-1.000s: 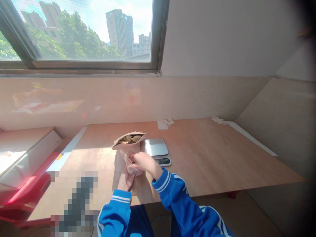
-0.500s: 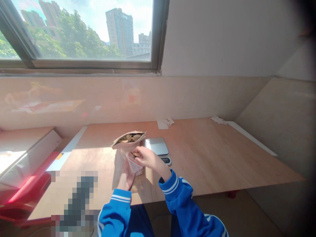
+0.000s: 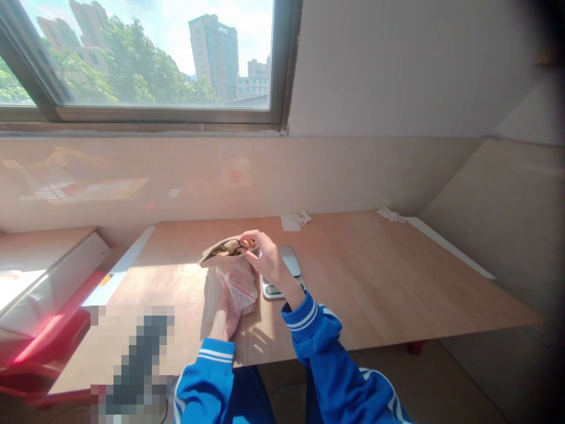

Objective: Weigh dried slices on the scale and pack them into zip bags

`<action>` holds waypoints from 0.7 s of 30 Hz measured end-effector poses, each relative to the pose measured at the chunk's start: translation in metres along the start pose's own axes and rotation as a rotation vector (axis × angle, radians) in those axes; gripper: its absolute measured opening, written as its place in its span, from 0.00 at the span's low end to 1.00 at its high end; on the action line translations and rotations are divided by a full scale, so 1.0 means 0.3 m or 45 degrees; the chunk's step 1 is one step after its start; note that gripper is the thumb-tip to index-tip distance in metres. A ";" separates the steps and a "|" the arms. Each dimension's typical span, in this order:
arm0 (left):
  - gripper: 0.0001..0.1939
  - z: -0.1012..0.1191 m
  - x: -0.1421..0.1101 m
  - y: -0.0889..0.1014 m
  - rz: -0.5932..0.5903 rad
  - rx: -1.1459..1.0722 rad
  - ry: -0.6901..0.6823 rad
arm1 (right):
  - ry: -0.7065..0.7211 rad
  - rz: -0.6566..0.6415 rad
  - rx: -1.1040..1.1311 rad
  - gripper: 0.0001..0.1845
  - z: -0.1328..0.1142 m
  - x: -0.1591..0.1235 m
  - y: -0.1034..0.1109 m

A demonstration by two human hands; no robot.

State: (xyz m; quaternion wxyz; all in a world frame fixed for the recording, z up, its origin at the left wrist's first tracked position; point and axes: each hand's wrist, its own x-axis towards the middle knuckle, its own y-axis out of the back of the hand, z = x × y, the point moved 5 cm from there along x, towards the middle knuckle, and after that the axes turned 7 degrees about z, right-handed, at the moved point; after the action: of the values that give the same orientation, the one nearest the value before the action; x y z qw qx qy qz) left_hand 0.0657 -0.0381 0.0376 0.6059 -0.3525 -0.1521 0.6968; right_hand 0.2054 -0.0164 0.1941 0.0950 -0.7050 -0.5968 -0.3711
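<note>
My left hand (image 3: 228,315) is closed around a clear zip-lock bag (image 3: 242,290) with a red seal line; its fingers are partly hidden behind the plastic. Behind it stands a brown paper bag (image 3: 216,260), its mouth open, with thin, dry brown pieces (image 3: 227,249) inside. At the right side of that mouth, my right hand (image 3: 262,253) has thumb and fingers curved around a thin brown piece (image 3: 247,242). A digital kitchen scale (image 3: 289,259) lies just beyond my right hand, partly covered by it.
The wooden table (image 3: 375,282) reaches toward the wall. White paper (image 3: 290,223) and crumpled tissue (image 3: 391,215) lie along its back edge. A red chair (image 3: 57,347) and another table (image 3: 44,253) stand at left. A pixelated dark object (image 3: 141,359) is at lower left.
My right hand has moved up and away from the zip-lock bag's opening to the paper bag's mouth. More of the zip-lock bag and the scale's front now shows. My left hand stays in place.
</note>
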 end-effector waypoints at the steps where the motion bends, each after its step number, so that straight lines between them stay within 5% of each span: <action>1: 0.23 0.005 0.000 0.003 0.005 0.004 -0.045 | 0.029 -0.007 -0.071 0.12 0.009 0.001 -0.013; 7: 0.19 -0.034 0.051 -0.026 -0.003 -0.080 0.027 | 0.248 -0.044 -0.445 0.11 0.016 -0.008 -0.068; 12: 0.19 -0.060 0.069 -0.029 -0.086 -0.166 0.126 | 0.264 -0.095 -0.682 0.15 0.042 -0.027 -0.074; 21: 0.18 -0.051 0.057 -0.036 -0.024 -0.175 0.132 | 0.191 -0.245 -0.668 0.26 0.073 0.018 -0.078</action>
State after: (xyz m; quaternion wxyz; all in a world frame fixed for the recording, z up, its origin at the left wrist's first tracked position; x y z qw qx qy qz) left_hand 0.0836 -0.0228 0.0283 0.5940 -0.4274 -0.1712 0.6597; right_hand 0.1931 0.0067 0.1747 -0.0821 -0.6162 -0.5359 -0.5713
